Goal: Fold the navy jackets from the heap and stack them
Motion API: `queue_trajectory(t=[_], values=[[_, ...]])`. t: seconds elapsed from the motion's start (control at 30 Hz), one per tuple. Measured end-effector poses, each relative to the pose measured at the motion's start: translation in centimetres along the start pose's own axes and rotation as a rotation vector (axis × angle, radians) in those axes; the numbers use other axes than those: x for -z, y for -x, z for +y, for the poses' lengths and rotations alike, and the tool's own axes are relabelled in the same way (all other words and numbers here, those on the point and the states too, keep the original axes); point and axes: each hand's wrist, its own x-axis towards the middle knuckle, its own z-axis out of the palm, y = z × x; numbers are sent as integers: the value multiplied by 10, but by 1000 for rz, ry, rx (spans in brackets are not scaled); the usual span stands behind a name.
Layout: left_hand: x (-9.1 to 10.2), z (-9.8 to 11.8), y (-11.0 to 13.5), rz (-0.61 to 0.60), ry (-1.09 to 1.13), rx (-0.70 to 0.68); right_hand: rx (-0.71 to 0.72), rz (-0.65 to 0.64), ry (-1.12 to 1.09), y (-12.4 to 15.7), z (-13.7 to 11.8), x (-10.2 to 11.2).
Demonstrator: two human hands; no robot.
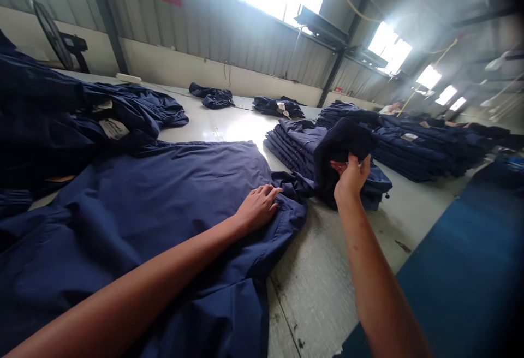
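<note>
Free table surface (315,292) runs below and left of the right hand (351,178). A folded stack of navy work shirts (292,148) blocks the way forward. Beyond the spread navy shirt (176,200), a strip of table appears passable, though glare limits the reading.

The shirt (164,221) and the bundle (344,148) are matt navy woven cloth, softly creased, with no sheen. The table (319,292) has a smooth, glossy pale top, scuffed and dark-flecked near its front edge, and the wall (229,30) beyond its far edge is ribbed grey sheet metal above smooth matt paint. The tag (113,129) looks like matt white paper.
</note>
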Motion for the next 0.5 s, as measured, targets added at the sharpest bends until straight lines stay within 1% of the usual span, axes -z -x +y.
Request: queue_trajectory(t=[0.07, 0.13, 0.17, 0.23, 0.3, 0.4, 0.47, 0.5], values=[[1, 1, -1, 15, 18, -12, 66, -31, 130, 5, -3, 1], [1, 2, -2, 30, 22, -29, 149, -91, 290, 14, -8, -2], [0, 2, -2, 34, 21, -36, 182, -144, 360, 19, -11, -5], [-1, 1, -1, 35, 24, -46, 225, -310, 445, 29, -16, -11], [-2, 0, 0, 35, 41, -48, 271, -508, 433, 38, -21, -18], [-1, -1, 0, 75, 63, -58, 325, -788, 289, 48, -27, -25], [0, -1, 0, 105, 57, -70, 327, -905, 245, 55, -33, -26], [1, -1, -1, 114, 49, -77, 331, -941, 270, 59, -37, -26]])
